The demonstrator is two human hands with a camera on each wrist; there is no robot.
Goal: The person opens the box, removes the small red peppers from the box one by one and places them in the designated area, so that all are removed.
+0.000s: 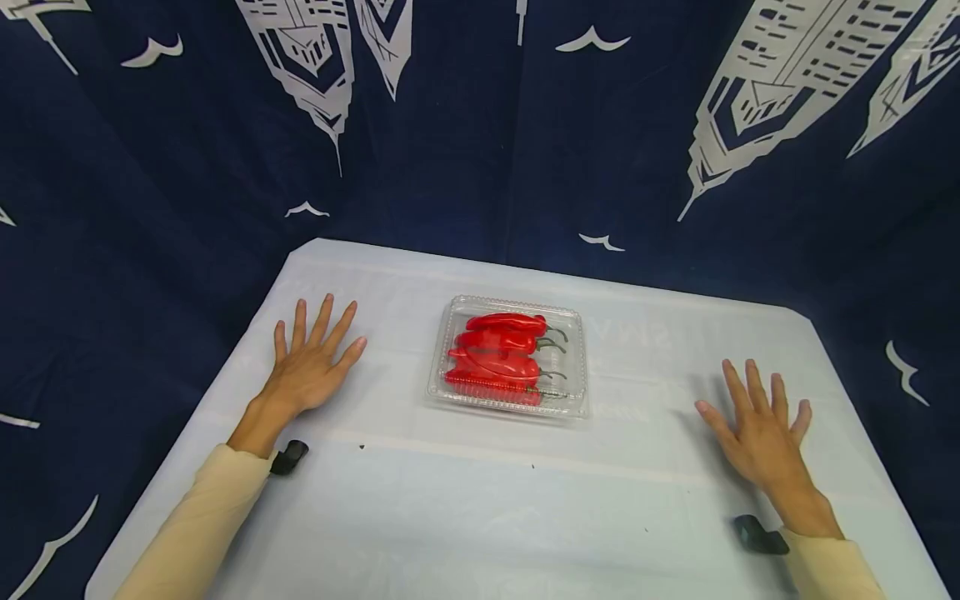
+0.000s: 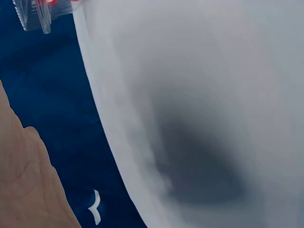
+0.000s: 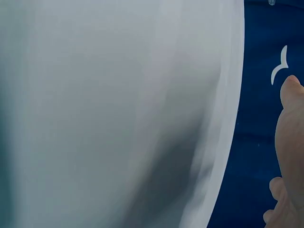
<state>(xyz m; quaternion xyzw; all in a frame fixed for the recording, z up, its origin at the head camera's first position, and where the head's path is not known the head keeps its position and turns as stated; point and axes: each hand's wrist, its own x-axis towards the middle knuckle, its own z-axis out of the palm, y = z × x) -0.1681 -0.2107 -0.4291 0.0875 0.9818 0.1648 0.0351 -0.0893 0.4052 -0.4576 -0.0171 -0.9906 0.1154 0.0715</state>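
Note:
Several red chili peppers (image 1: 498,364) with green stems lie side by side in a clear plastic container (image 1: 512,305) at the middle of the table. To its left, my left hand (image 1: 309,371) is held palm down with fingers spread, holding nothing. My right hand (image 1: 765,442) is spread the same way on the right side, with a shadow beside it on the table. Both hands are well apart from the container. In the left wrist view, a corner of the container (image 2: 45,16) shows at the top left, and part of my left hand (image 2: 28,175) fills the lower left.
A white cover lies over the table (image 1: 450,500), with a few tiny dark specks near its middle. Behind and around it hangs a dark blue cloth (image 1: 480,167) printed with white buildings and birds. Each wrist wears a small black camera (image 1: 290,457).

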